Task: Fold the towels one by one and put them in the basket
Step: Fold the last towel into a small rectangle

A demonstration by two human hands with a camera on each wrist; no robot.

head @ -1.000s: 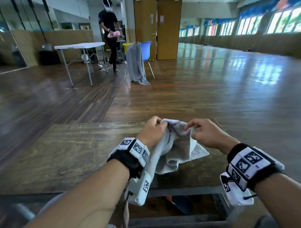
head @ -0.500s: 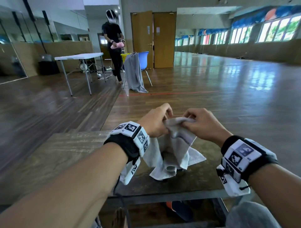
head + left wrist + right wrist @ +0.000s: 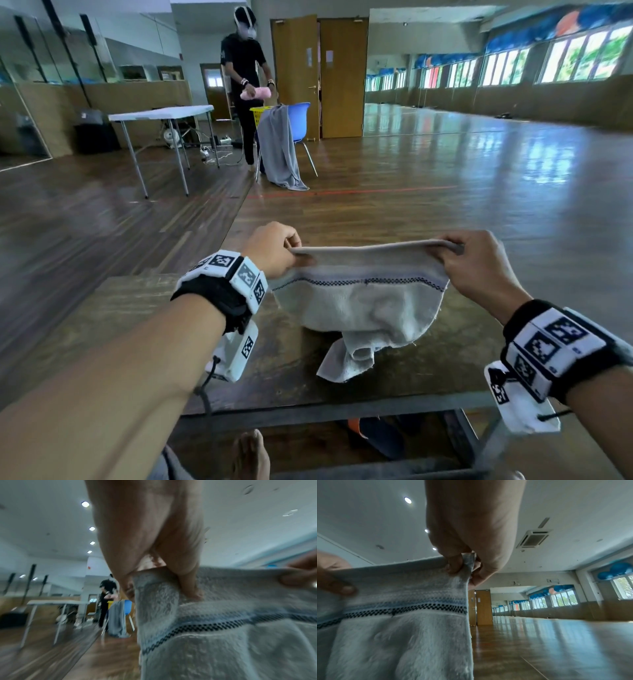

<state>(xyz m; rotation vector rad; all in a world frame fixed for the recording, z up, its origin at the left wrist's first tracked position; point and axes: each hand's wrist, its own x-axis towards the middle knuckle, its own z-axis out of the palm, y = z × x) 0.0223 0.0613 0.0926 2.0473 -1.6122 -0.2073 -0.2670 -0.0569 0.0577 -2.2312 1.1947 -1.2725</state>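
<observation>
Looks like a big dance or sports hall: glossy wood floor (image 3: 445, 178), mirrored wall (image 3: 68, 54) left of the double doors (image 3: 320, 75), windows (image 3: 565, 51) right.

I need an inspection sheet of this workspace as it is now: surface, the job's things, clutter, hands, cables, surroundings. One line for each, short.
Surface: dark wooden table, worn top.
Job's things: white towel stretched by its top edge, lower part crumpled on the table; no basket seen near the table.
Clutter: nothing seen on the table.
Hands: left hand and right hand each pinch one top corner of the towel.
Cables: cords on the floor under the white folding table.
Surroundings: another person holding a pink cloth; blue chair draped with a grey towel; yellow basket behind it.
</observation>
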